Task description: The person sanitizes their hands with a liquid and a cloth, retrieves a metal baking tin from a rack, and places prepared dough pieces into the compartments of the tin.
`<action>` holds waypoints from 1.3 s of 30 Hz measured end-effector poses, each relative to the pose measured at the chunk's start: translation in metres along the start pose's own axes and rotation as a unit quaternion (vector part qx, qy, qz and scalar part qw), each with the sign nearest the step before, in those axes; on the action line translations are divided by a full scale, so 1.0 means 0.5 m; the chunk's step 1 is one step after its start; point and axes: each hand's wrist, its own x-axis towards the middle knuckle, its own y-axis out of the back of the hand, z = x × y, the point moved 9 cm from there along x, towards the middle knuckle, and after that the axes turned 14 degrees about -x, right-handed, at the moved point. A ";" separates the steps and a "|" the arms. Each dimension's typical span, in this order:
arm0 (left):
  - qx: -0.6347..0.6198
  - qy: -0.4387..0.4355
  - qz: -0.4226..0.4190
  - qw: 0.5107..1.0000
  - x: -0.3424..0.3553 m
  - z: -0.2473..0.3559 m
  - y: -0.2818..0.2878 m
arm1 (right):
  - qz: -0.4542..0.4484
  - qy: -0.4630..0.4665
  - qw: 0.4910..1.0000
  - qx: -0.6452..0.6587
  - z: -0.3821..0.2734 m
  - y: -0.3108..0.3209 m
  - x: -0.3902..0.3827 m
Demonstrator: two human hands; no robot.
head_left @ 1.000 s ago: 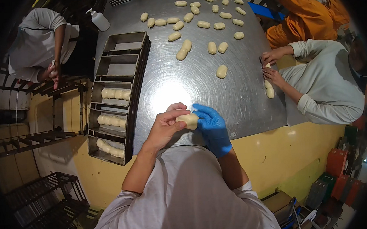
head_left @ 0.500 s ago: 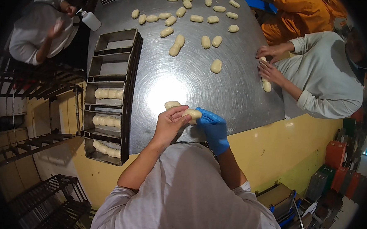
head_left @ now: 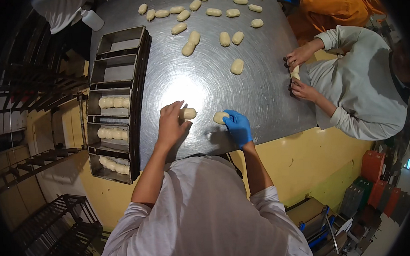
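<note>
Left hand (head_left: 170, 123): bare, cupped at the left end of a dough roll (head_left: 189, 113) on the near tabletop (head_left: 278, 117); cannot tell whether it grips.
Right hand (head_left: 233, 122): blue-gloved, pinching 1 dough piece (head_left: 220, 117) by its right end, apart from that roll and to its right.
Dough feel: probably light, soft, slightly tacky, easily dented.
Best hold: likely around the middle, with gentle, spread pressure.

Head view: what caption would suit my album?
Bare left hand at one dough roll, gloved right hand holding a second roll, metal table, tins at left.
</note>
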 end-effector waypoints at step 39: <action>-0.208 -0.052 -0.217 0.952 0.069 0.059 -0.145 | 0.121 0.287 0.920 -0.237 -0.127 0.032 -0.041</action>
